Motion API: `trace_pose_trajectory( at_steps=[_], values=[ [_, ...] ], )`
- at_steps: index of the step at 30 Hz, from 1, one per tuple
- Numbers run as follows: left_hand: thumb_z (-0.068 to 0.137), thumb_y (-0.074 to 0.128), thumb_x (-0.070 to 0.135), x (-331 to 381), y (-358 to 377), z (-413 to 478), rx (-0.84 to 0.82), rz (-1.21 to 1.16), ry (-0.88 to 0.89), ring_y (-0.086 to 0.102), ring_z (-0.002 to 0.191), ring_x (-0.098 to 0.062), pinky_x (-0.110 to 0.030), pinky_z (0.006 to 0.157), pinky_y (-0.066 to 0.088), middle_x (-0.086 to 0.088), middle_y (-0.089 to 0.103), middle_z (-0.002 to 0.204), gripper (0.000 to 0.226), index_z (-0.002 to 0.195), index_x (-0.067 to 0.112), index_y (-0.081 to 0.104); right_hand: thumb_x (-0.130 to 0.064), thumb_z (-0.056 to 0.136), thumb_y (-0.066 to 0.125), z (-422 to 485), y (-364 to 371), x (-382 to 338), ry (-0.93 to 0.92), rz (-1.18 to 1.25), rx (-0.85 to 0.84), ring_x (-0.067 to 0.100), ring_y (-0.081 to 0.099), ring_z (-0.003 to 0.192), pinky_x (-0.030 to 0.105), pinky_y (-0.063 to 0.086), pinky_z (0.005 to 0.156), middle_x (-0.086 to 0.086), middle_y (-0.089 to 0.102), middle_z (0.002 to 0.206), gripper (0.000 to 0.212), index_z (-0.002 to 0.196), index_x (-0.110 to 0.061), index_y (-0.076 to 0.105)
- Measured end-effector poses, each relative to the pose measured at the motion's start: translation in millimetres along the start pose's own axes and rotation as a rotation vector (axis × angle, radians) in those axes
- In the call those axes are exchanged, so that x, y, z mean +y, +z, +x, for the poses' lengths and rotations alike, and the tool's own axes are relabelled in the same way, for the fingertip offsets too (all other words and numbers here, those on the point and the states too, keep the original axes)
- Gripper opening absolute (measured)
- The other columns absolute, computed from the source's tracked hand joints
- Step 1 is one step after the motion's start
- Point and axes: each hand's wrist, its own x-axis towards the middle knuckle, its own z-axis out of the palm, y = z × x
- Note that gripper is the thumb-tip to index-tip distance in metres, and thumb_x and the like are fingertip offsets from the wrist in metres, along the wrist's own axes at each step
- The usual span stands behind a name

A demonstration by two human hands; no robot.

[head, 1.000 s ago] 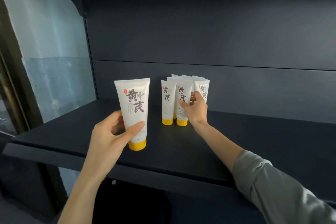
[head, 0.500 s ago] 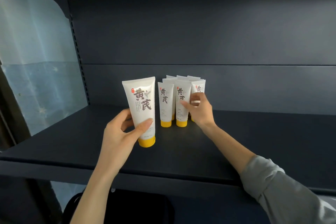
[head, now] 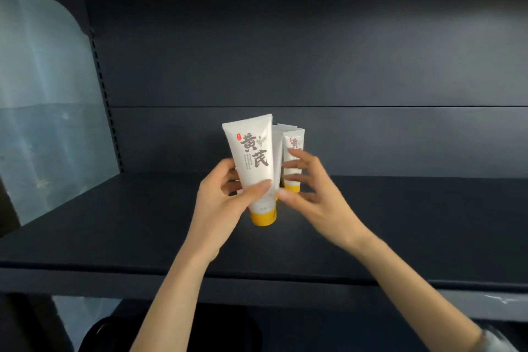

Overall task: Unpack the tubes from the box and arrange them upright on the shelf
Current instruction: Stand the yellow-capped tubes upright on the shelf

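Left hand [head: 225,203] grips, thumb in front and fingers behind, a white tube [head: 253,163] bearing large dark characters, a small red seal and a yellow cap, held cap-down and slightly tilted over the dark shelf [head: 114,237]. The right hand [head: 314,194], fingers spread and holding nothing, lies just beside the tube's lower right edge. Compared with half a second ago, the held tube has shifted right and now covers most of the standing tubes [head: 294,143] behind it, the right hand has come off that group, and the tube stands between both hands.
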Motion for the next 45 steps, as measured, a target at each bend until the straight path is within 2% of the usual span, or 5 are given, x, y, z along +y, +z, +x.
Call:
trace_pose_trajectory(
  at_steps=[15,20,23,27,45],
  values=[
    [0.075,0.077,0.021,-3,51,1,-0.148,0.119,0.132,0.053,0.105,0.01,-0.009,0.076,0.047,0.031,0.062,0.104,0.049,0.108,0.049,0.054,-0.011,0.08,0.074,-26,-18,6,0.042,0.125,0.082,0.019,0.065,0.105,0.031,0.057,0.075,-0.005,0.066,0.116,0.047,0.119,-0.024,0.05],
    [0.074,0.059,0.06,-2,27,-4,-0.245,0.319,0.134,0.031,0.119,0.025,0.001,0.089,0.034,0.046,0.039,0.126,0.069,0.131,0.062,0.021,-0.021,0.074,0.078,-16,-25,7,0.058,0.096,0.163,0.014,0.067,0.098,0.024,0.056,0.071,-0.003,0.068,0.109,0.043,0.109,-0.022,0.053],
    [0.073,0.028,0.078,-6,-3,-8,-0.314,0.797,0.097,0.011,0.132,0.019,-0.028,0.116,0.015,0.042,0.006,0.144,0.077,0.142,0.054,0.003,-0.017,0.074,0.08,1,-36,17,0.131,0.021,0.23,0.012,0.067,0.095,0.028,0.058,0.073,-0.003,0.069,0.104,0.039,0.101,-0.023,0.053],
    [0.068,0.002,0.079,-17,-37,-13,-0.278,1.251,-0.063,-0.001,0.146,-0.008,-0.042,0.118,0.001,0.015,-0.007,0.158,0.091,0.148,0.036,-0.009,-0.019,0.074,0.079,30,-43,40,0.258,-0.02,0.235,0.01,0.064,0.096,0.027,0.056,0.076,-0.007,0.065,0.103,0.043,0.101,-0.03,0.048],
    [0.069,-0.008,0.072,-43,-65,-35,-0.273,1.381,-0.169,0.005,0.146,-0.013,-0.042,0.119,0.006,0.009,-0.002,0.16,0.089,0.149,0.033,-0.009,-0.02,0.075,0.079,68,-15,107,0.424,-0.248,0.294,0.009,0.05,0.098,0.019,0.044,0.071,-0.008,0.051,0.107,0.051,0.107,-0.023,0.04]
  ],
)
